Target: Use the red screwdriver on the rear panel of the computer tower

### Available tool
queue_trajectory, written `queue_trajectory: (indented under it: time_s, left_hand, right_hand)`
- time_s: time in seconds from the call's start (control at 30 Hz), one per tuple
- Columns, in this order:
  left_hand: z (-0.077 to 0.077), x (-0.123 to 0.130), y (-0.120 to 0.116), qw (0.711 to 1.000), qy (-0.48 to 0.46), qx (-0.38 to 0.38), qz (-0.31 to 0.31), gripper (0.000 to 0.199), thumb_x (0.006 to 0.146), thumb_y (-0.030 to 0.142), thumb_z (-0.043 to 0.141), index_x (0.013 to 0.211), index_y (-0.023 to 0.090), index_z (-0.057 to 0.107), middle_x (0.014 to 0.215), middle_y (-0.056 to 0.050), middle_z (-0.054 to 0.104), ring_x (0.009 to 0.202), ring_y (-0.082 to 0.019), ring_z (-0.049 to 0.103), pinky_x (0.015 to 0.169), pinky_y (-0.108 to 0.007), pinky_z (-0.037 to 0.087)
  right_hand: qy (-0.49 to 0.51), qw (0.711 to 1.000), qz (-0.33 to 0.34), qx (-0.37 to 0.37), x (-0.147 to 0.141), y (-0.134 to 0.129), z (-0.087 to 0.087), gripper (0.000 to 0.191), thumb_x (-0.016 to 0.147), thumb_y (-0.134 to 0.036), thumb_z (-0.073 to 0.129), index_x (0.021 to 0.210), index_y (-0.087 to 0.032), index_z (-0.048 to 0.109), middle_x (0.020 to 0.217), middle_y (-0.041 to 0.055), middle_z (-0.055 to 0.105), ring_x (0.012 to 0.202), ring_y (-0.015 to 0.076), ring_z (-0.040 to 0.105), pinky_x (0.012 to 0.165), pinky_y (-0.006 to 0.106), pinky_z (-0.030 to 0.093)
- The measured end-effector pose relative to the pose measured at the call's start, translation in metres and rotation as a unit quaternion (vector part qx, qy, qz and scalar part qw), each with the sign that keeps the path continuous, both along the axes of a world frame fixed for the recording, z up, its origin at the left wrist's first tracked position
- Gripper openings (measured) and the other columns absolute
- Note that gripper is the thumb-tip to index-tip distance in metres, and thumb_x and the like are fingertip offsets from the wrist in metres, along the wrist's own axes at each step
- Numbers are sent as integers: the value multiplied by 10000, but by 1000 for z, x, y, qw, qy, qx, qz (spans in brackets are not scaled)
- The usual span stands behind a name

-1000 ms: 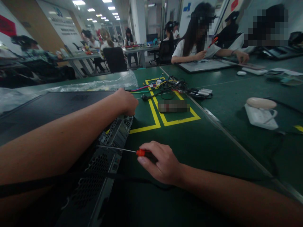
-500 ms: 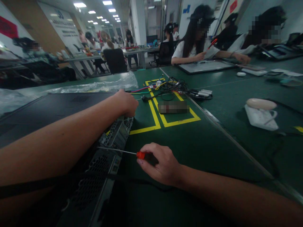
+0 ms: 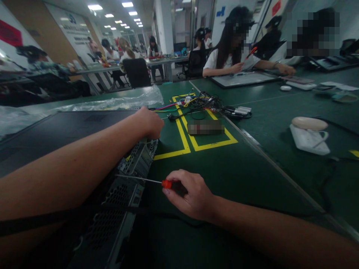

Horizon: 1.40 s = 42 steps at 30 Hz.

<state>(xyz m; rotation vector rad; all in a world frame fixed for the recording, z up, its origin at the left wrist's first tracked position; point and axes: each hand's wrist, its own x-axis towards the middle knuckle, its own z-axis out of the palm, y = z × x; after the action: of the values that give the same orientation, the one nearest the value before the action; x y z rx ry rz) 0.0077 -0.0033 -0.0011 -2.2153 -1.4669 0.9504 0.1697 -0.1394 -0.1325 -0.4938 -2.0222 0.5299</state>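
Observation:
A dark computer case [image 3: 47,129] lies on its side at the left, its metal back panel with vent holes facing me. My left hand [image 3: 148,122] is closed over the far corner of the case, knuckles up; its fingertips are mostly hidden. In my right hand [image 3: 190,192] is a screwdriver [image 3: 166,183] with an orange handle, gripped between thumb and curled fingers. Its long thin shaft points left, and the tip reaches the back panel. Whether the tip sits in a screw is too small to tell.
Yellow tape [image 3: 215,144] marks boxes on the green table [image 3: 232,172]. Beyond my hands are tangled cables [image 3: 207,100] and a blurred dark object [image 3: 206,127]. A mouse on a white block [image 3: 310,138] is at right. Clear plastic wrap [image 3: 134,98] lies behind the case. Co-workers sit across the table.

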Motion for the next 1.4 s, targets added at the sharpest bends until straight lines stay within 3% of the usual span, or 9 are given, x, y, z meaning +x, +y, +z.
queue_trajectory:
  time_s: [0.6,0.93,1.13,1.27,1.4]
  left_hand:
    - [-1,-2,2,1000,0,-1,-5,412,854,358,493,1149,224,746,1229,-164,725,1122,-359,640,890,-528,488]
    - [1,-1,0,1000,-4,-7,-3,404,845,351,495,1132,213,743,1229,-172,724,1145,-370,631,917,-539,481]
    - [2,-1,-1,1000,-17,-4,1,381,838,348,516,1127,260,748,1220,-144,731,1125,-351,627,926,-538,468]
    - [1,-2,0,1000,-23,-2,3,380,830,345,527,1117,249,758,1218,-151,733,1119,-357,626,930,-546,464]
    - [-1,-3,1,1000,-26,-3,-4,409,833,338,512,1134,219,763,1195,-177,735,1106,-377,640,916,-558,473]
  right_hand:
    - [2,1000,0,-15,0,0,0,135,937,-241,648,1026,-150,603,839,38,677,639,126,605,583,243,493]
    - [-25,999,-21,13,1,0,2,206,1001,-329,573,1084,-144,610,876,65,697,711,154,632,667,270,525]
    - [-35,999,-17,12,1,0,2,228,1025,-332,523,1095,-139,622,852,62,689,678,152,614,643,273,521]
    - [-19,999,-18,31,1,1,-2,278,994,-358,581,1161,-134,576,913,79,697,712,162,636,650,278,528]
    - [-22,999,-17,40,0,2,-6,219,955,-311,630,1104,-168,558,859,43,668,667,151,600,620,270,511]
